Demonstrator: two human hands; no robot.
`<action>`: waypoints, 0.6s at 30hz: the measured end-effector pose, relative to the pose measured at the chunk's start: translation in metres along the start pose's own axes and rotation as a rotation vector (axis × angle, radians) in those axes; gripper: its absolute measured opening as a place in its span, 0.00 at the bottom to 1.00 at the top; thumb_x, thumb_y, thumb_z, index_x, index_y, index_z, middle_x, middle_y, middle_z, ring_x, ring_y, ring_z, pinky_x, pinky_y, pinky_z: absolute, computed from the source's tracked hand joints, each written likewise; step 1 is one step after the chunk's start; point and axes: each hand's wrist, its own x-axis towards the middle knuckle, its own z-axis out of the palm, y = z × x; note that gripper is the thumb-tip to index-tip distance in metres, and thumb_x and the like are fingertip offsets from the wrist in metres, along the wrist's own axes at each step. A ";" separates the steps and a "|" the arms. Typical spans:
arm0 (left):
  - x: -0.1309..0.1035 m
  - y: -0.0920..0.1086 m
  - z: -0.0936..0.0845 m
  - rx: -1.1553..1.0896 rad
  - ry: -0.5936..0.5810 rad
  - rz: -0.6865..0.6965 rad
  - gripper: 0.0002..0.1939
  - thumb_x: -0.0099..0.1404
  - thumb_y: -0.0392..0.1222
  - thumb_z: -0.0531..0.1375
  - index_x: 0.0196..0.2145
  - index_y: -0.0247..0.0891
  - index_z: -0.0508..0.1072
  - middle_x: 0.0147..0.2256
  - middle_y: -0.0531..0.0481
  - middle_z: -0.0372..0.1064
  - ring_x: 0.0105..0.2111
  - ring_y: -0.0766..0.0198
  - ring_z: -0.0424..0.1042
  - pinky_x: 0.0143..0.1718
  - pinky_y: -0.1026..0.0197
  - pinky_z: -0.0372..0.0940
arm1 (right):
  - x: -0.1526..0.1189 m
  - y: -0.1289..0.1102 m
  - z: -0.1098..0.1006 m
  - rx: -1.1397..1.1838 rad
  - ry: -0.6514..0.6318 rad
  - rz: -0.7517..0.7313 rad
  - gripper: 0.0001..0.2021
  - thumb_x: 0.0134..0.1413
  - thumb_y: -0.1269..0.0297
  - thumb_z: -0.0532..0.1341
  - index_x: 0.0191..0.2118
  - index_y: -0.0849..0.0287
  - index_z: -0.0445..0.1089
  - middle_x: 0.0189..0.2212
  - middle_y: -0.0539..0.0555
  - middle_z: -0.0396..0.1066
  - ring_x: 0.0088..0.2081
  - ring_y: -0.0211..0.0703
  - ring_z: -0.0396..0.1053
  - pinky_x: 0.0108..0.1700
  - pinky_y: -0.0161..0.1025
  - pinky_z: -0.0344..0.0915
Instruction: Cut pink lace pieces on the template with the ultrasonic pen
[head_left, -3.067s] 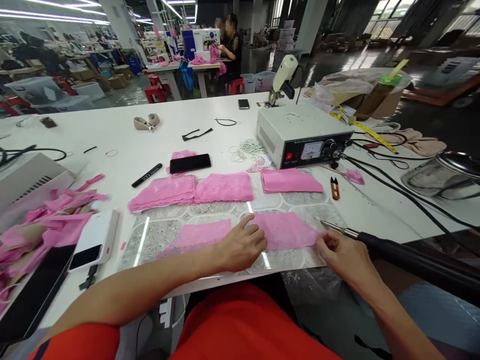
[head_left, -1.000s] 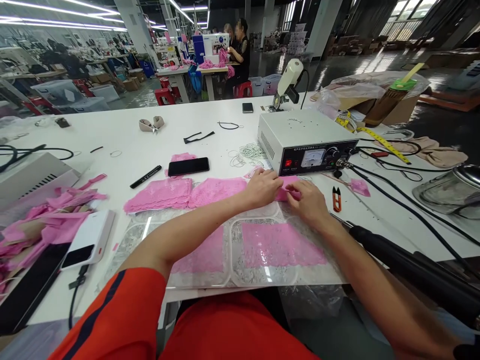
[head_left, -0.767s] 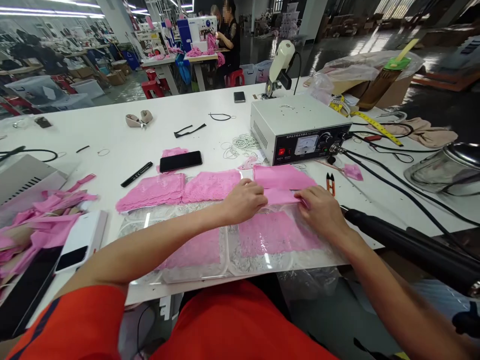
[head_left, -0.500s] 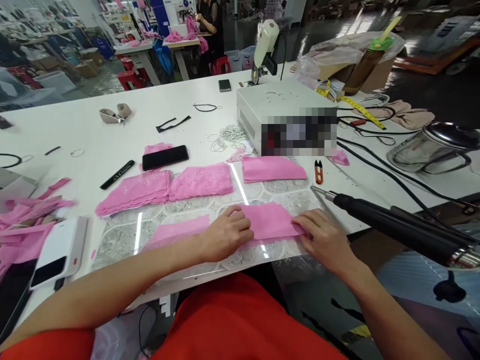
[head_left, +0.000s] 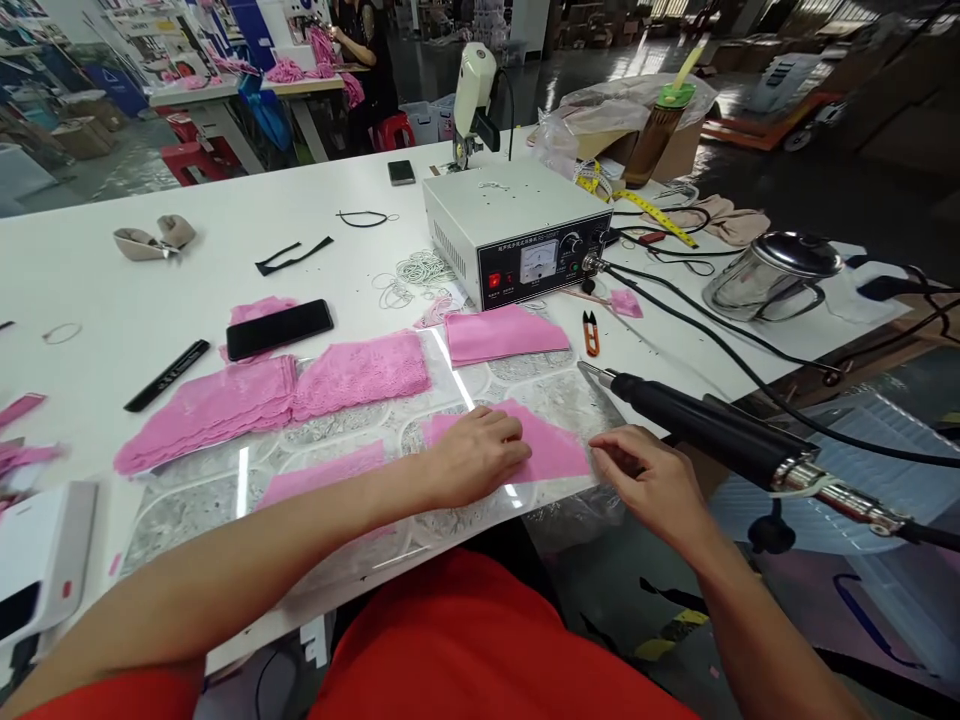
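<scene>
Under my left hand [head_left: 480, 457] lies a pink fabric piece [head_left: 551, 445] on a glossy patterned mat [head_left: 202, 510]. The fingers of that hand are curled and rest on the cloth; their tips are partly hidden. My right hand [head_left: 649, 475] is beside the piece's right corner, thumb and index finger apart, holding nothing. Another flat pink piece [head_left: 322, 473] is partly covered by my left forearm. Behind my hands are a stack of pink lace pieces [head_left: 217, 410], a second lace stack [head_left: 364, 375] and a plain pink stack [head_left: 506, 335].
A black pen-shaped tool [head_left: 697, 425] points at the mat from the right. Behind stands a control box [head_left: 517, 220] with cables. Orange snips [head_left: 591, 334], a black phone [head_left: 280, 330] and a glass mug [head_left: 772, 275] lie around. A person [head_left: 367, 60] sits far back.
The view has shifted right. My right hand has let go of the fabric's right corner and drawn slightly away. My left hand stays on the cloth.
</scene>
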 end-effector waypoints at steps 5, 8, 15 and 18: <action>0.023 -0.004 0.012 -0.001 -0.001 -0.075 0.11 0.74 0.41 0.54 0.40 0.36 0.75 0.42 0.44 0.70 0.41 0.59 0.69 0.43 0.58 0.63 | -0.005 -0.007 0.005 -0.093 -0.044 0.007 0.07 0.60 0.63 0.59 0.31 0.55 0.70 0.28 0.51 0.70 0.30 0.39 0.70 0.32 0.35 0.66; 0.021 -0.006 0.014 0.013 0.006 -0.100 0.13 0.74 0.42 0.53 0.39 0.36 0.75 0.42 0.44 0.70 0.40 0.60 0.69 0.43 0.58 0.65 | -0.003 -0.005 0.005 -0.114 -0.068 0.010 0.08 0.60 0.65 0.57 0.29 0.55 0.69 0.27 0.51 0.70 0.30 0.40 0.69 0.31 0.35 0.64; 0.013 -0.003 0.015 0.059 0.001 -0.185 0.14 0.75 0.40 0.50 0.39 0.35 0.75 0.40 0.45 0.70 0.37 0.60 0.69 0.40 0.57 0.66 | 0.004 -0.001 -0.002 -0.044 -0.126 0.085 0.11 0.63 0.59 0.55 0.31 0.55 0.69 0.29 0.53 0.71 0.28 0.40 0.68 0.29 0.36 0.63; 0.014 -0.002 0.014 0.072 0.000 -0.206 0.15 0.75 0.41 0.49 0.40 0.35 0.75 0.40 0.45 0.70 0.36 0.60 0.69 0.40 0.57 0.66 | 0.005 -0.004 0.001 -0.096 -0.129 0.078 0.09 0.61 0.61 0.57 0.31 0.55 0.69 0.29 0.53 0.71 0.29 0.41 0.69 0.29 0.37 0.61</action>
